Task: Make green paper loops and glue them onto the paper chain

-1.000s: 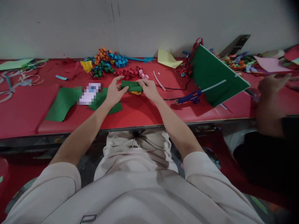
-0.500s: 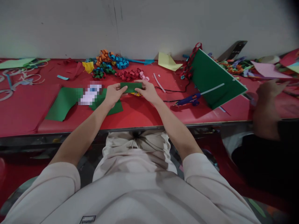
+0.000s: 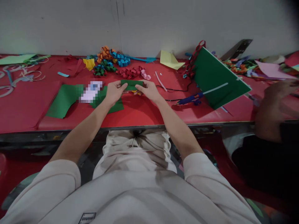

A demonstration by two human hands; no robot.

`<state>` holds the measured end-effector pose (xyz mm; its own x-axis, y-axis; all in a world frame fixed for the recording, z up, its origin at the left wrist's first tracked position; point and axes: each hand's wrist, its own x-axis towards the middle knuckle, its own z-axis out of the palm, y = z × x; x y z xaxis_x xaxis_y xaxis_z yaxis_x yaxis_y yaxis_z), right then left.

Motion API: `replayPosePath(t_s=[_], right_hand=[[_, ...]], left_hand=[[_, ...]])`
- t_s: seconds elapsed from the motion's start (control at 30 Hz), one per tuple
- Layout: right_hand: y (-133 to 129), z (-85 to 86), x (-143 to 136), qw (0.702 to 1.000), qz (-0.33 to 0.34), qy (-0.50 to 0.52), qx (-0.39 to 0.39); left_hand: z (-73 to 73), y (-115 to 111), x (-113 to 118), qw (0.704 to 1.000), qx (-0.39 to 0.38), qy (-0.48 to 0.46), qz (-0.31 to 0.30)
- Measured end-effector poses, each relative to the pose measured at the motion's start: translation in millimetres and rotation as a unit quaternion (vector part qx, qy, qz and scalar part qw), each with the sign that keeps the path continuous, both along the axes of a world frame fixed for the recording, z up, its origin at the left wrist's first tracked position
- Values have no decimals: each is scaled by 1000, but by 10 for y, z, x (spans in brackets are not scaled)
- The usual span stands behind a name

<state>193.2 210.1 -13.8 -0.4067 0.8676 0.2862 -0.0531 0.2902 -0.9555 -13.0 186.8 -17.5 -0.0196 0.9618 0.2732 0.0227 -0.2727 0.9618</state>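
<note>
A strip of folded green paper (image 3: 132, 85) is stretched level between my two hands above the red table. My left hand (image 3: 114, 92) pinches its left end, thumb in front. My right hand (image 3: 149, 91) grips the right end the same way. Just under the paper, by my right fingers, shows a small yellow object (image 3: 135, 91), mostly hidden; its kind I cannot make out. Beside my left wrist lie a green paper sheet (image 3: 116, 107) and a pixelated pale rectangular item (image 3: 91, 92). Another green sheet (image 3: 62, 101), curled, rests further left.
A blue glue gun (image 3: 190, 99) with its cord lies right of my hands, against a leaning green board (image 3: 217, 79). Curled paper chains (image 3: 112, 60) line the back, near a pale yellow sheet (image 3: 170, 59). A co-worker's arm (image 3: 268, 109) reaches in from the right.
The green paper stays in both hands, its face turned slightly. My view has shifted a little. At the right, the co-worker's hand has moved.
</note>
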Motion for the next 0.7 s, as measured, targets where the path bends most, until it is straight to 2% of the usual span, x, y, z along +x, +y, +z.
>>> replayPosePath(t_s=[0.1, 0.2, 0.3, 0.47, 0.7], right_hand=[[21, -21, -9, 999, -32, 1, 9], [58, -57, -7, 998, -58, -17, 28], [72, -76, 1, 996, -60, -43, 44], [51, -60, -3, 995, -56, -57, 56], [-18, 6, 2, 995, -53, -61, 54]], left_hand=[[4, -12, 24, 1000, -10, 14, -6], [16, -23, 47, 1000, 12, 26, -10], [21, -15, 49, 998, 44, 33, 16], [3, 8, 21, 998, 22, 30, 41], [30, -14, 24, 996, 39, 45, 62]])
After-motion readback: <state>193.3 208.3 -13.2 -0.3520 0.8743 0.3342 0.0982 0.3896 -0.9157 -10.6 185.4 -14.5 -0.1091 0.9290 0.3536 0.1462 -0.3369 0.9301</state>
